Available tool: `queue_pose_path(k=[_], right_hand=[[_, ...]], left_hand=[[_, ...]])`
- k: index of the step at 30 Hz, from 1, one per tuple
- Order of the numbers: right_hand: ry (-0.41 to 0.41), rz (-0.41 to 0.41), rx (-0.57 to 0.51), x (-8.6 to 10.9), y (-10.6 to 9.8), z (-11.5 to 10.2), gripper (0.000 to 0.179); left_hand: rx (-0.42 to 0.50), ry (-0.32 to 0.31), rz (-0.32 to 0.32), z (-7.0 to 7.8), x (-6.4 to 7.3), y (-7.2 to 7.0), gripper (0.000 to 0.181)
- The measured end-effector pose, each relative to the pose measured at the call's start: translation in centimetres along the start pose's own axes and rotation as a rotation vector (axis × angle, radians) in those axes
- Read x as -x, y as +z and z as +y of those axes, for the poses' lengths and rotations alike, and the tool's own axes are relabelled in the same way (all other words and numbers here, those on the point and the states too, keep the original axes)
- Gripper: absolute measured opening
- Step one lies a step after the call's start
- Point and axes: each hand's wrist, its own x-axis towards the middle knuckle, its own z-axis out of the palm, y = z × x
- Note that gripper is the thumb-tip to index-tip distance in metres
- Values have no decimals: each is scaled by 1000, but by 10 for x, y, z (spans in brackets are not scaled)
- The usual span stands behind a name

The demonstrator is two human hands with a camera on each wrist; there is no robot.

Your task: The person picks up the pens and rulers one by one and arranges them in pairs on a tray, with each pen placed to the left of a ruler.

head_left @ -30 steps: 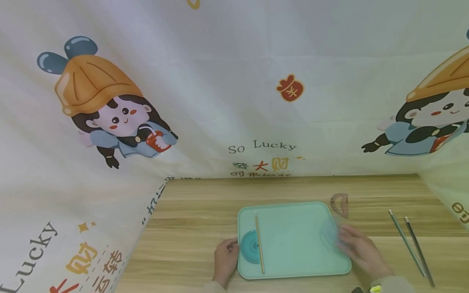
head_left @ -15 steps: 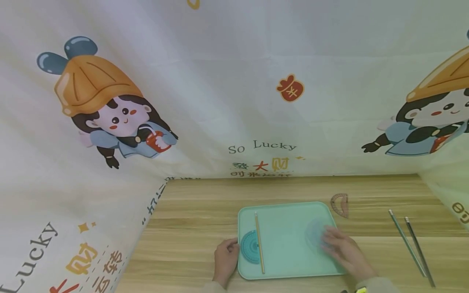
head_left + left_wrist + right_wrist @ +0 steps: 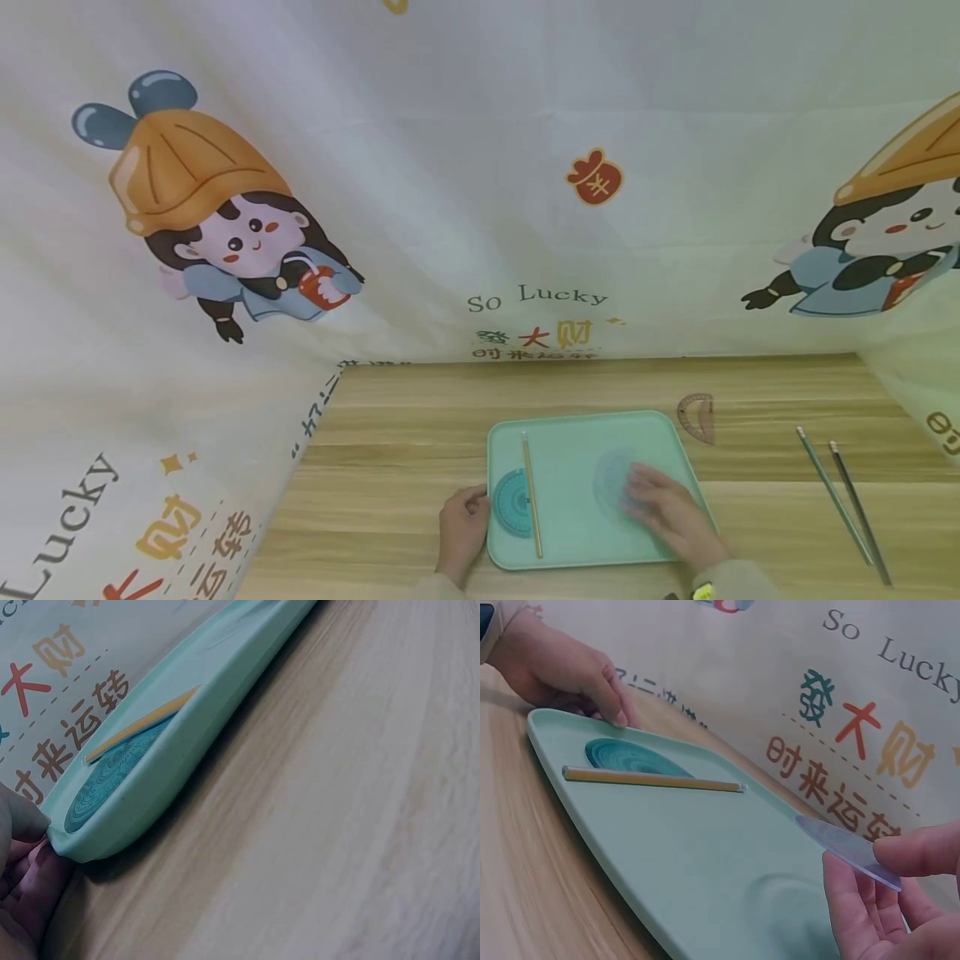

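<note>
Fingers and thumb of the right hand are clamped on a thin, pale-blue, translucent plate with a rounded outline, which the right wrist view shows tilted above a mint-green, rounded-corner rectangular tray. In the head view this plate lies over the right half of the tray and is slightly blurred. Thumb and fingers of the left hand pinch the tray's rim at its left side; the left wrist view shows the thumb over the edge and the fingers against the outer wall. Inside the tray, near that hand, rests a teal, translucent, semicircular protractor, its curve turned toward the left wall. A slender yellow pencil with a pale eraser lies along the protractor's straight edge, eraser end away from the person; whether it overlaps that edge cannot be told. The tray stands on a wood-grain table. Beyond its far right corner lies a pinkish-brown, translucent, semicircular protractor. Well to the right, 2 dark pencils, 1 greenish and 1 blackish, lie side by side, both slanting, pale ends away from the person. White printed cloth hangs behind the table.
</note>
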Motion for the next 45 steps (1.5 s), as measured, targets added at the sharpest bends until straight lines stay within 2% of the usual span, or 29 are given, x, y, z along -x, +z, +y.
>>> queue_pose_path(k=[1, 2, 12, 19, 27, 32, 45], right_hand=[[129, 80, -99, 1, 6, -4, 59], [137, 100, -89, -1, 9, -3, 63], [124, 108, -53, -10, 30, 3, 62], [136, 189, -75, -14, 47, 8, 58], [137, 247, -68, -20, 61, 11, 55], [124, 262, -49, -24, 71, 12, 54], [126, 312, 41, -29, 82, 13, 51]], left_hand=[[1, 3, -1, 0, 0, 0, 25], [2, 2, -2, 0, 0, 0, 25], [5, -5, -1, 0, 0, 0, 26], [5, -6, -16, 1, 0, 0, 25], [4, 3, -26, 1, 1, -1, 25], [1, 9, -7, 1, 2, -3, 25], [11, 18, -11, 0, 1, -2, 25]])
